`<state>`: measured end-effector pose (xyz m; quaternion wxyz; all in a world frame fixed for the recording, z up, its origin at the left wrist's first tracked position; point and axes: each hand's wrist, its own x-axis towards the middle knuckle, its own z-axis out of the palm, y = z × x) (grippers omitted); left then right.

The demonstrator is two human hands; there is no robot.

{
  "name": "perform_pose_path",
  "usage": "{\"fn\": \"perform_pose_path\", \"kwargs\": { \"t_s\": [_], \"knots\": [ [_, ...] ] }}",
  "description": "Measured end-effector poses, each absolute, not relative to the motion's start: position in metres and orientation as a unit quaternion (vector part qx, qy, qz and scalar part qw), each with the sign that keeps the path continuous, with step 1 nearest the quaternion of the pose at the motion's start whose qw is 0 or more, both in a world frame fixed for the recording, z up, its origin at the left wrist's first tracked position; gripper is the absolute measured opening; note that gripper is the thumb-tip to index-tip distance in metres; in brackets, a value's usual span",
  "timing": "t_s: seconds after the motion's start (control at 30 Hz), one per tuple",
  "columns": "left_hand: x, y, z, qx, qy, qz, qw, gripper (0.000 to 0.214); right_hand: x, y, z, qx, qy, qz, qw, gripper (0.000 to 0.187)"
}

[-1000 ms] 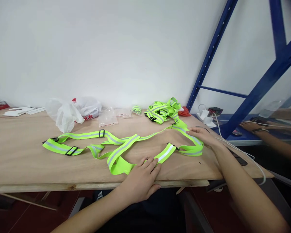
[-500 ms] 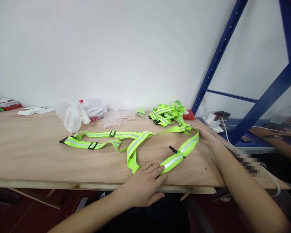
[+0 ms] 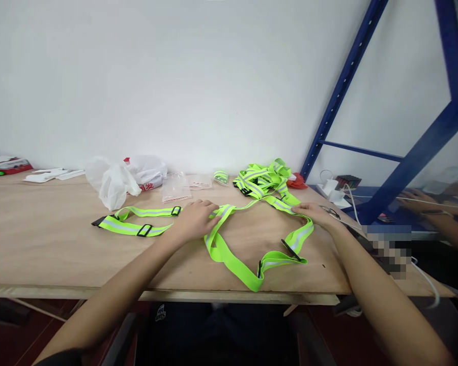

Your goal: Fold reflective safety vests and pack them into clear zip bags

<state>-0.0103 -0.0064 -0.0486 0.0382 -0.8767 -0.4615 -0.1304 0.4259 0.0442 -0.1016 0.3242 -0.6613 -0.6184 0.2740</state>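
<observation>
**Green strap (image 3: 234,259) stretches sideways across the table (image 3: 53,249)**

We have the strap in the lower middle of the frame, its long axis running left to right, roughly along the table's front edge. Our left hand (image 3: 196,219) rests over its middle, fingers bent down at the band; our right hand (image 3: 316,213) touches it farther right, fingers pointing leftward. We cannot tell whether either hand pinches the band or merely lies on it.

Between our hands the strap opens into a loose loop that sags toward the bottom of the frame, near the front edge. The black buckle (image 3: 99,222) at the strap's left end lies nearer our left hand; the black clip (image 3: 290,249) on the loop's lower right lies nearer our right. A heap of matching straps (image 3: 263,180) sits above the loop, up and left of our right hand; we cannot tell whether it touches the strap.
</observation>
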Motion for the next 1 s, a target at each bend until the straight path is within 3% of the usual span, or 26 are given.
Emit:
{"fn": "perform_pose_path", "kwargs": {
  "t_s": [0.1, 0.23, 0.37, 0.47, 0.57, 0.63, 0.8, 0.9, 1.0],
  "knots": [
    [-0.018, 0.022, -0.048, -0.881, -0.467, -0.063, 0.029, 0.042, 0.425, 0.046, -0.100, -0.673, -0.635, 0.262, 0.275, 0.037],
    [-0.027, 0.045, -0.051, -0.887, -0.461, 0.000, -0.025, 0.040, 0.412, 0.048, -0.086, -0.734, -0.649, 0.048, 0.196, 0.022],
    [-0.031, 0.056, -0.056, -0.889, -0.454, -0.009, -0.058, 0.032, 0.361, 0.038, -0.057, -0.663, -0.718, -0.108, 0.182, 0.025],
    [-0.034, 0.059, -0.058, -0.894, -0.440, -0.037, -0.073, 0.032, 0.301, 0.029, -0.040, -0.540, -0.816, -0.133, 0.156, 0.033],
    [-0.038, 0.059, -0.057, -0.900, -0.411, -0.096, -0.108, 0.031, 0.242, 0.026, -0.043, -0.434, -0.890, -0.121, 0.070, 0.068],
    [-0.039, 0.057, -0.057, -0.903, -0.389, -0.129, -0.131, 0.028, 0.214, 0.029, -0.054, -0.382, -0.916, -0.110, 0.044, 0.076],
    [-0.039, 0.051, -0.063, -0.910, -0.371, -0.113, -0.146, 0.020, 0.202, 0.049, -0.081, -0.393, -0.907, -0.061, 0.136, 0.038],
    [-0.034, 0.049, -0.067, -0.915, -0.378, -0.080, -0.117, 0.017, 0.221, 0.063, -0.085, -0.468, -0.840, 0.009, 0.274, 0.035],
    [-0.029, 0.051, -0.072, -0.918, -0.385, -0.073, -0.064, 0.015, 0.242, 0.074, -0.086, -0.483, -0.746, 0.153, 0.432, 0.027]
  ]
}}
